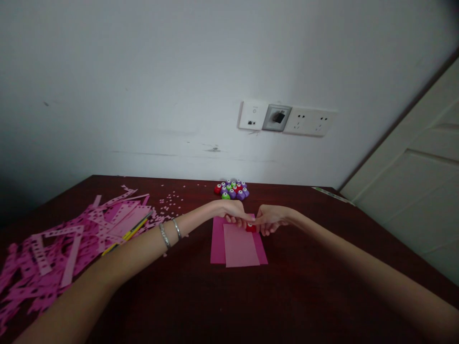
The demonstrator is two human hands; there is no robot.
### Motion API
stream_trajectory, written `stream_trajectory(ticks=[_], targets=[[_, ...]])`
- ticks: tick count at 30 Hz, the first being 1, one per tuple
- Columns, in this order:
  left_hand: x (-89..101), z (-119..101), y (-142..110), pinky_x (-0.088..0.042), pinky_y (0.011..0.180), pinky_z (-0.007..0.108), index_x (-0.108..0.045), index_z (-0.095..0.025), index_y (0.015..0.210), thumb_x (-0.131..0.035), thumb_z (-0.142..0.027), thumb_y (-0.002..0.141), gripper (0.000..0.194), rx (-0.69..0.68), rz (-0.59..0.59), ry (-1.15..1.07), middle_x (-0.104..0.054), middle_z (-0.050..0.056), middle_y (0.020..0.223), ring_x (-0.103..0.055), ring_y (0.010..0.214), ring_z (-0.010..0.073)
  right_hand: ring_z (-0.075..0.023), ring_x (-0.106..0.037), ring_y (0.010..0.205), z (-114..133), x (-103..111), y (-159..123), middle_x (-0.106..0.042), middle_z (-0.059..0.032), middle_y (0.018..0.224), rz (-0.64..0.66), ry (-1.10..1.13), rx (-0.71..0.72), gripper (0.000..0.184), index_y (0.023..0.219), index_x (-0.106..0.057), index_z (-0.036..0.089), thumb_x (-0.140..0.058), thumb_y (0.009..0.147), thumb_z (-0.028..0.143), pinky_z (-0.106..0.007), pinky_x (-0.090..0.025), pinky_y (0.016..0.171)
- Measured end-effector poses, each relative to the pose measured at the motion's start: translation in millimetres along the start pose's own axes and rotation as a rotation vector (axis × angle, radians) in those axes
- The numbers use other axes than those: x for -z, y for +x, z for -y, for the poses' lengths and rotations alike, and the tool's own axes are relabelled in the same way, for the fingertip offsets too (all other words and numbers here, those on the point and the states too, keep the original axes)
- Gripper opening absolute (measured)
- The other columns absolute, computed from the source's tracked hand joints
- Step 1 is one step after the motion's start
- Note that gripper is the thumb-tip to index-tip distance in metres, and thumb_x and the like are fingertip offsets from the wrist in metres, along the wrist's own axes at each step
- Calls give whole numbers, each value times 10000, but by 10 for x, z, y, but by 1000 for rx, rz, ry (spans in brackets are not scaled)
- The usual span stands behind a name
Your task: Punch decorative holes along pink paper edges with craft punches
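Note:
Over the upper part of a light pink sheet of paper point(242, 248), my two hands meet. A small red craft punch point(251, 228) sits between them at the sheet's top edge. My left hand point(233, 210) is closed, its thumb stretched across to the punch and its fingers curled at the paper. From the other side, my right hand point(270, 219) grips the punch, its thumb tip meeting the left one on top. Below the light sheet lies a darker pink sheet point(217, 246). Exactly how the fingers underneath hold the paper is hidden.
Several purple, green and red craft punches point(233, 188) cluster near the wall. At left lie a heap of punched pink strips point(75, 239), a yellow-and-black pencil point(129, 234) and scattered punched bits point(170, 203). A pale ruler-like strip point(332, 194) rests at the table's point(287, 291) back right.

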State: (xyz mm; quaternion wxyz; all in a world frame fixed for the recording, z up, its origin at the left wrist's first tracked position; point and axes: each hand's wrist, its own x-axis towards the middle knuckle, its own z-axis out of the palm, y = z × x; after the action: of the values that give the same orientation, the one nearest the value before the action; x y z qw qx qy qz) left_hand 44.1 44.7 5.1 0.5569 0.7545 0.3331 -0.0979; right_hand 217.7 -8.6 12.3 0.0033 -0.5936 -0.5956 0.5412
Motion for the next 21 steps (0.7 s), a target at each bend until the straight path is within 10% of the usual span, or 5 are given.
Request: stream_trajectory(ticks=[21], targets=[[-18, -20, 78, -171, 359, 191, -627, -127, 580, -664, -484, 656, 367, 161, 148, -19, -473, -16, 515, -306, 378, 32, -41, -504, 393, 222, -109, 0, -560, -2, 553, 171, -154, -189, 247, 681, -529, 106, -362, 864, 114, -140, -427, 406]])
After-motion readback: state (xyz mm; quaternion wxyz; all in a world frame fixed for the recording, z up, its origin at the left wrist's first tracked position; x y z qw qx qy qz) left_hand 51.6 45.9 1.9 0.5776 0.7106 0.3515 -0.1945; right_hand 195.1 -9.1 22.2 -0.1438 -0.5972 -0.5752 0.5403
